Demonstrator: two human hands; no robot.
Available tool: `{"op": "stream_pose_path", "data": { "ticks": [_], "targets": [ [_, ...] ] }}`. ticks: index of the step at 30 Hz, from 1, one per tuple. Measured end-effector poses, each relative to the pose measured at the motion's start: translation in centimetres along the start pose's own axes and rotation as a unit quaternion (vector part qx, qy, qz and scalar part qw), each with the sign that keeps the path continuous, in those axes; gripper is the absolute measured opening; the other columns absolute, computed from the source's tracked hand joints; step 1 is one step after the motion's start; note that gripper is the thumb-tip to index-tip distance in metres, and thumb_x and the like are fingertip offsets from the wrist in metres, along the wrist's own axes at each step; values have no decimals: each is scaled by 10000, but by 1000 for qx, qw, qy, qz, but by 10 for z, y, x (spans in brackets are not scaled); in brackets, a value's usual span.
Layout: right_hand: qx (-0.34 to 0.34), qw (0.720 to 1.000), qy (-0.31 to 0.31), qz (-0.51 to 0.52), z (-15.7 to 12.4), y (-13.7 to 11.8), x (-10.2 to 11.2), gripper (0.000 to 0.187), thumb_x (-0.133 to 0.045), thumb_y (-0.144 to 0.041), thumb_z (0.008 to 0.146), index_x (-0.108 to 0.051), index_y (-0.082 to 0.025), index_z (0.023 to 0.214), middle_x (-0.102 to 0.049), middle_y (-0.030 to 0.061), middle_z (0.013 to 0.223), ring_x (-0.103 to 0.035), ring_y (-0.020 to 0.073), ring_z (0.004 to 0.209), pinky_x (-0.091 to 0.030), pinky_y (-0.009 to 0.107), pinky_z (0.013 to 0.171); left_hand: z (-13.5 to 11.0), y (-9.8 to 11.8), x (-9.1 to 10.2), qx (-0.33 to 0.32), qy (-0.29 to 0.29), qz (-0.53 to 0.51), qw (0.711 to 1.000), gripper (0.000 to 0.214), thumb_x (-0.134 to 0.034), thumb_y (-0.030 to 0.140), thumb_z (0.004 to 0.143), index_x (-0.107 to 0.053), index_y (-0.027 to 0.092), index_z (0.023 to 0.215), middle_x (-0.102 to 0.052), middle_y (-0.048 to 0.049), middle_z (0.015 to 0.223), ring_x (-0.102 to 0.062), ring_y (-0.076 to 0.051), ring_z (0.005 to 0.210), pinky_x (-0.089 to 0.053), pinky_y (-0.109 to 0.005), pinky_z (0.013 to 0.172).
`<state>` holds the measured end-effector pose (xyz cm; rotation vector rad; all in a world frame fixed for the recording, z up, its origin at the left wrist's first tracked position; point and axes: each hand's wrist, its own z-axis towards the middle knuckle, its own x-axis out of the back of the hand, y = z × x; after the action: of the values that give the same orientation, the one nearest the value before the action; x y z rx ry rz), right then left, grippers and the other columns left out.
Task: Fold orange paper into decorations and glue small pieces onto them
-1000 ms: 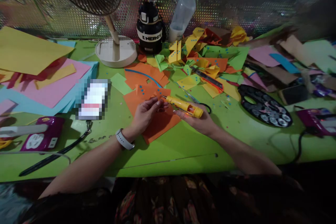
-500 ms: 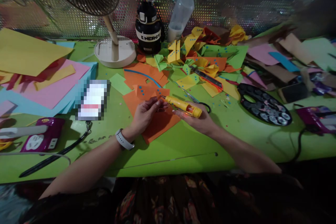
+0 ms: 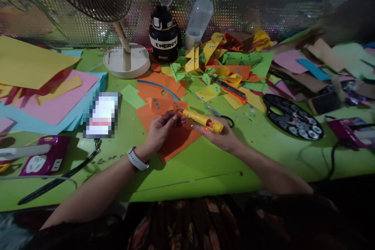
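My right hand (image 3: 218, 136) is wrapped round a yellow pen-shaped tool (image 3: 202, 119), which looks like a hot glue gun with an orange-red glow in its side. Its thin dark tip points left, to the fingertips of my left hand (image 3: 164, 127). Those fingers are pinched together; what lies between them is too small and hidden to name. Under both hands is a sheet of orange paper (image 3: 172, 146). Just behind the left fingers stands a folded orange paper piece (image 3: 162, 105) with blue dots. Scissors (image 3: 227, 121) lie partly hidden behind the right hand.
Folded paper pieces (image 3: 216, 58) are heaped at the back, with a box cutter (image 3: 230, 88) among them. A black palette (image 3: 293, 117) lies right. Left are a phone (image 3: 102, 115), paper sheets (image 3: 67, 97) and a purple device (image 3: 47, 155). A fan (image 3: 127, 60) and black bottle (image 3: 164, 39) stand behind.
The whole view has shifted slightly. Both hands keep nearly the same pose, with the tool's tip still at the left fingertips.
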<state>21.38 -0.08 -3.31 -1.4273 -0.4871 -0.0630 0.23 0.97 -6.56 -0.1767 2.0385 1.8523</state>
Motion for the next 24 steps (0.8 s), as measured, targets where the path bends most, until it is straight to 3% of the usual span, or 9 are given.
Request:
{"op": "stream_pose_path", "data": {
  "ticks": [10,24],
  "targets": [
    [21,1000,-2,-23,1,2,1,330,-728,-375,823,-503,-199,657,-432,-55,625,-401,85,555,-353,247,487,0,0,0,7,8,1,1000,233,-745,395,837,-731,190,947,-781,-58,893,-744,-170,828,-605,-318,828],
    [27,999,-6,-33,0,-1,2,359,-708,-446,837,-492,-215,667,-437,-49,628,-390,99,552,-368,270,500,0,2,0,10,10,19,1000,260,-754,422,820,-737,185,925,-782,-76,897,-746,-187,823,-602,-349,861]
  ]
}}
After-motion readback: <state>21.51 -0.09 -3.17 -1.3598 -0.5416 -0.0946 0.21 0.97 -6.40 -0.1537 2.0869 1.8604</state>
